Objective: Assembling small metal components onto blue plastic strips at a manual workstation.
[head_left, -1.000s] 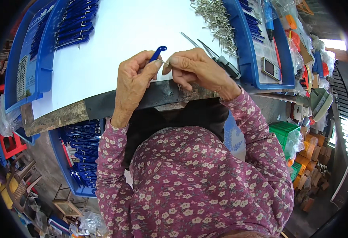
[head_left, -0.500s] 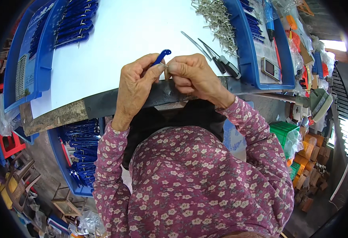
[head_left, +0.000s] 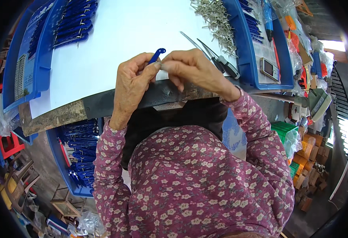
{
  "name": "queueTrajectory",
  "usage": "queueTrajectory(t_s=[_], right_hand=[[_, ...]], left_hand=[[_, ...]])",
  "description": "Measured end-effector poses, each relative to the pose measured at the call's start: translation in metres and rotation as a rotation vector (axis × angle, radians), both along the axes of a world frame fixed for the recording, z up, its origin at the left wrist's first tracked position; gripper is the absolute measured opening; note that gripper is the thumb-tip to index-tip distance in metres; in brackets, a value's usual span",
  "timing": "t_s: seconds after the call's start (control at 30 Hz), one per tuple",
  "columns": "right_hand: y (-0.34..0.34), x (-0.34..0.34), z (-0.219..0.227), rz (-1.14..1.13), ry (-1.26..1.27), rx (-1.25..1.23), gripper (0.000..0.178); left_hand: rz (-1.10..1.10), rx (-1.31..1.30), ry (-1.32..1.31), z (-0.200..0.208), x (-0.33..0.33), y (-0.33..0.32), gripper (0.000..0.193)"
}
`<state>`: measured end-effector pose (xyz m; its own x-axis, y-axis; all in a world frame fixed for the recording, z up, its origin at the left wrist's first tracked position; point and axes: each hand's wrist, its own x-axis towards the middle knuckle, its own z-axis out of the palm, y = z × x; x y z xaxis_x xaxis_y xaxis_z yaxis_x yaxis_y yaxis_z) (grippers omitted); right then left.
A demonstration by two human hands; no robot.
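Note:
My left hand [head_left: 131,82] is closed on a flat blue handle-like piece [head_left: 156,56] with a hole in its rounded end, which sticks up past the fingers. Its lower part is hidden in my grip. My right hand [head_left: 199,73] meets it at the left thumb tip, thumb and forefinger pinched together. Whatever lies in that pinch is too small and smeared to name. Both hands are over the near edge of the white-covered table [head_left: 122,27]. Just beyond my right hand lie a pointed tool with a black and grey handle [head_left: 229,68] and a slim metal blade [head_left: 191,41].
A heap of small metal pins [head_left: 217,25] lies at the far right, against a blue tray [head_left: 246,59] holding a small device [head_left: 269,68]. Blue pieces [head_left: 75,23] are stacked at the far left beside another blue tray [head_left: 44,75]. A blue bin [head_left: 69,174] of more pieces stands below the table.
The blue piece and my left hand have shifted slightly left. My right hand has turned, its wrist moving right and its fingers reaching further over the left thumb.

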<state>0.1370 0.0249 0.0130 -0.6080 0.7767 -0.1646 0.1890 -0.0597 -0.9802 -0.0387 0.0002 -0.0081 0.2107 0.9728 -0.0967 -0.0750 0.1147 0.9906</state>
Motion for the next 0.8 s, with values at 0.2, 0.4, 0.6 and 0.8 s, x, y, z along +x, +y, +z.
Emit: queueTrajectory(t_s=[0.2,0.4,0.6,0.8], right_hand=[[0.005,0.005,-0.012,0.025,0.327,-0.539,0.035],[-0.005,-0.003,-0.023,-0.123,0.511,-0.797,0.027],[-0.017,-0.011,-0.013,-0.195,0.063,-0.073,0.016],[-0.016,-0.016,-0.025,-0.142,-0.419,1.112,0.019]], left_hand=[[-0.009,0.034,-0.010,0.000,-0.003,-0.001,0.015],[-0.001,0.073,0.038,-0.005,-0.003,-0.004,0.018],[-0.014,0.039,0.016,-0.005,-0.002,-0.004,0.018],[0.002,-0.030,-0.054,-0.002,0.000,0.000,0.015]])
